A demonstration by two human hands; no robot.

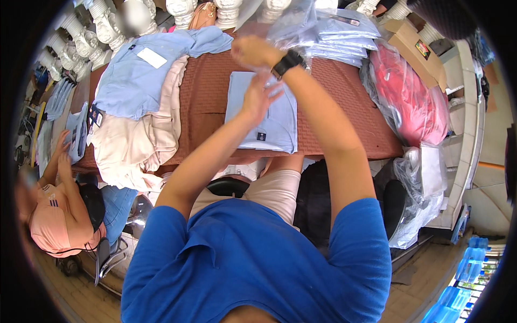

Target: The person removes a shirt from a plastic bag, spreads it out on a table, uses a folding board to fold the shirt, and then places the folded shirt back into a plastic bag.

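A folded light blue shirt (242,121) with a small dark label lies flat on the brown-covered table in front of me. My left hand (258,101) is over the shirt's upper part, fingers spread, with nothing visible in them. Beyond the shirt's far edge is my right hand (256,52), reaching across to the left, a black watch (288,63) on its wrist. Its fingers are curled in, and whatever they may hold is hidden. The right forearm passes over the shirt's far right corner.
An unfolded blue shirt (137,81) rests on cream garments (142,137) at left. Bagged blue shirts (344,35) are stacked at back right, beside bagged red garments (412,91) and a cardboard box (412,51). A co-worker (64,215) sits at left, hands on folded clothes.
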